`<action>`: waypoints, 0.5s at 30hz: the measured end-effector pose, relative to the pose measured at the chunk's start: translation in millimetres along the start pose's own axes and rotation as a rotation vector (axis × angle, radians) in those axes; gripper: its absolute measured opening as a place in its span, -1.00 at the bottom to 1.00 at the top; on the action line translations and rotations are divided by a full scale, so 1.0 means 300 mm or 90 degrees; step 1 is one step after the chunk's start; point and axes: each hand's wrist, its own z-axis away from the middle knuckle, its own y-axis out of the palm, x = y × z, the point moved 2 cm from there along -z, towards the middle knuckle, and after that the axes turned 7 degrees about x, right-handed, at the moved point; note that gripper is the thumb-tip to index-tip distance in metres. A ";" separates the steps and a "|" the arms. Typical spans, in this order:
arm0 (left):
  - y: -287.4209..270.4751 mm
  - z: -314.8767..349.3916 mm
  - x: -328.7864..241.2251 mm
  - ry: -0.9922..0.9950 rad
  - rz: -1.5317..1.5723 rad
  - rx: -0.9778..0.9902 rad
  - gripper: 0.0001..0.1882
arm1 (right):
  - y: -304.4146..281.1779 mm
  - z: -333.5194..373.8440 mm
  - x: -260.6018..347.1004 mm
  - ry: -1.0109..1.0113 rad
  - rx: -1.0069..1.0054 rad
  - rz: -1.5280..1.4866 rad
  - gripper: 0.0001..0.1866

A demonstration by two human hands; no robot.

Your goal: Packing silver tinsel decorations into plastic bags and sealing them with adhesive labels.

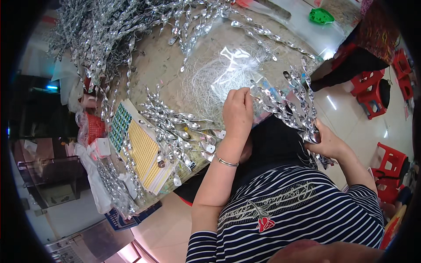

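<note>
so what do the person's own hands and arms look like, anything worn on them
Both the left hand and right hand are ungloved. A slim silver-coloured bangle circles the left wrist; none shows on the right. The forearms are bare, below short dark navy sleeves with white stripes.

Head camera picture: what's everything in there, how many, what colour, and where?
Table: one, greyish, upper middle.
Twisted strips: too many to count, silver, heaped upper left and spread about.
Thread tangle: one, whitish, table middle.
Patterned sheets: at least two, yellow and green-blue, table's left.
Basket: one, red, left.
Crate: one, blue, lower left.
Scoop-shaped thing: one, green, top right.
Stools: several, red, right.
Shirt: one, navy-white striped, bottom.
Bracelet: one, silver, left wrist.
Hands: two, bare; left curled, centre; right gripping silver strips, right of centre.
</note>
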 end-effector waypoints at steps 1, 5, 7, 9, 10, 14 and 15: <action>0.001 -0.003 0.002 0.000 0.000 0.000 -0.89 | 0.003 0.009 0.002 -0.008 0.002 0.013 -0.26; 0.000 -0.021 -0.012 -0.015 -0.003 0.015 -0.84 | 0.007 0.040 -0.035 -0.034 0.004 0.052 -0.20; -0.001 -0.026 -0.022 -0.006 -0.009 0.017 -0.83 | 0.009 0.042 -0.043 -0.069 -0.016 0.069 -0.23; 0.002 -0.031 -0.025 -0.013 -0.023 0.031 -0.81 | 0.008 0.042 -0.053 -0.008 0.010 -0.010 -0.19; 0.006 -0.032 -0.022 -0.013 -0.022 0.032 -0.81 | 0.008 0.046 -0.053 -0.007 0.009 -0.010 -0.19; 0.001 -0.032 -0.025 -0.006 -0.035 0.005 -0.75 | 0.011 0.064 -0.034 -0.014 -0.007 -0.010 -0.26; 0.000 -0.032 -0.030 -0.026 -0.027 0.009 -0.73 | 0.011 0.067 -0.030 -0.009 -0.002 0.001 -0.27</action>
